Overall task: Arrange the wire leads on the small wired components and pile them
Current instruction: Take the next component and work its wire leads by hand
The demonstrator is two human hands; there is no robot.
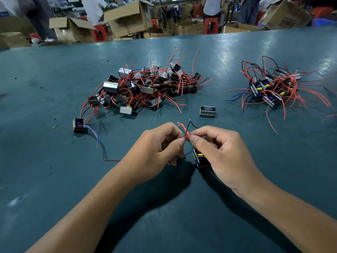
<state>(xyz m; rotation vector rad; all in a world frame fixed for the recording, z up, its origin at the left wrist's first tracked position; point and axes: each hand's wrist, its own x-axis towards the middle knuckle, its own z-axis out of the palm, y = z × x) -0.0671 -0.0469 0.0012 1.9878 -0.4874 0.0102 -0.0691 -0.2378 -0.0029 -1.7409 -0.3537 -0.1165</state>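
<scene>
Hands meet low over the middle of a dark green table (54, 73), seen from my own head looking down. My left hand (160, 145) and my right hand (218, 148) each have thumb and forefinger pinched on the same short bundle of red and black wires (186, 127), whose loose ends stick up between my fingertips. The wires belong to a small black part (200, 159) with a yellow piece on it, which sits under my right hand; whether it rests on the table I cannot tell.

Farther from me, left of centre, lies a big heap (145, 86) of similar small boxy parts tangled with red wires. A smaller heap (275, 88) with red, blue and black wires lies well apart to the right. Between them, a single part (207, 111) without wires stands alone. Another single part (79, 126) with blue and red wires sits to the left, just beside the big heap's edge.

Beyond the table are cardboard boxes (127, 19), red stools (210, 24) and people standing.
</scene>
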